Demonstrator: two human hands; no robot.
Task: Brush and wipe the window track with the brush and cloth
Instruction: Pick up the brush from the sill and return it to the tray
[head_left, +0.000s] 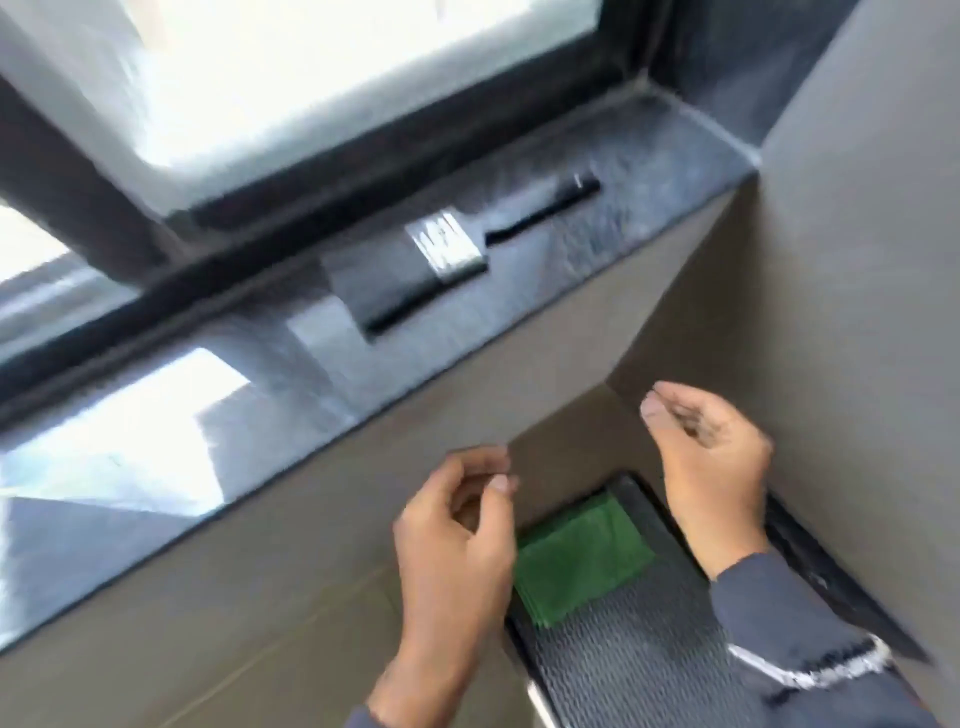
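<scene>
A flat brush with black bristles, a silver ferrule and a black handle lies on the dark stone window sill, just in front of the black window track. A folded green cloth rests on a black textured surface below the sill. My left hand hovers beside the cloth's left edge, fingers loosely curled, holding nothing. My right hand is raised above and to the right of the cloth, fingers curled and apart, also empty. The frame is motion-blurred.
The window glass glares bright above the track. A grey-brown wall face drops below the sill, and a side wall closes in on the right. The sill's left part reflects daylight.
</scene>
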